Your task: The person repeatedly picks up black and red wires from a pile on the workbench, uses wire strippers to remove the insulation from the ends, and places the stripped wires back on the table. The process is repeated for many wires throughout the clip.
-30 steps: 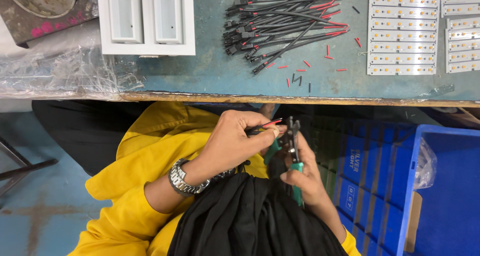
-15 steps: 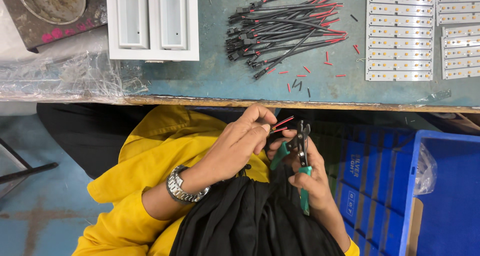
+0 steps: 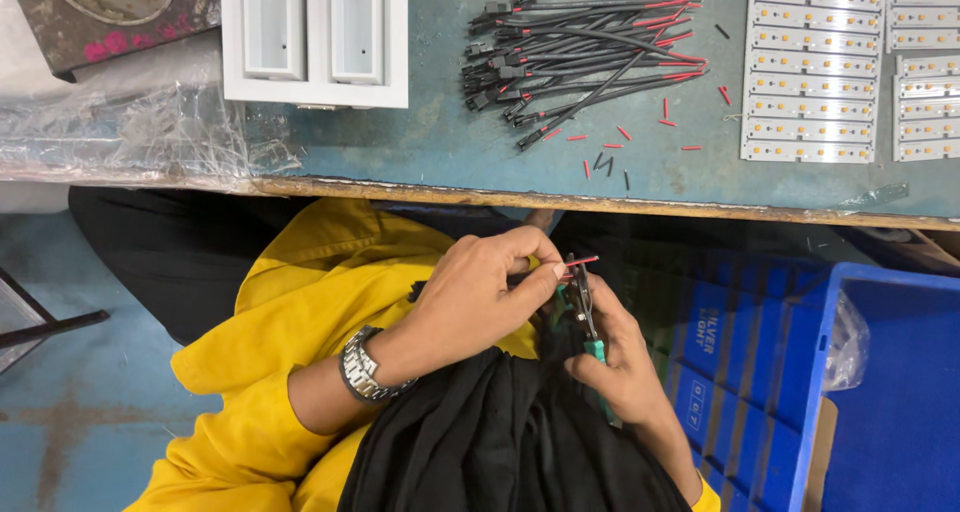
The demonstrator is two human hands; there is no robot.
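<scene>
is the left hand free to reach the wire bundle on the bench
Probably not yet: the left hand is pinching a wire at the stripper. The path to the wire bundle looks open.

Two white housings point(image 3: 315, 37), one wristwatch point(image 3: 362, 367)

The person wears a bright yellow top with long, loose sleeves point(image 3: 250, 442); the left one is pushed up toward the elbow, leaving the forearm bare. A silver metal watch point(image 3: 362, 369) with a linked band sits on the left wrist. A black cloth point(image 3: 500, 442), creased and matte, covers the lap. The left hand point(image 3: 480, 292) and right hand point(image 3: 625, 367) are bare, with no gloves or rings visible.
</scene>
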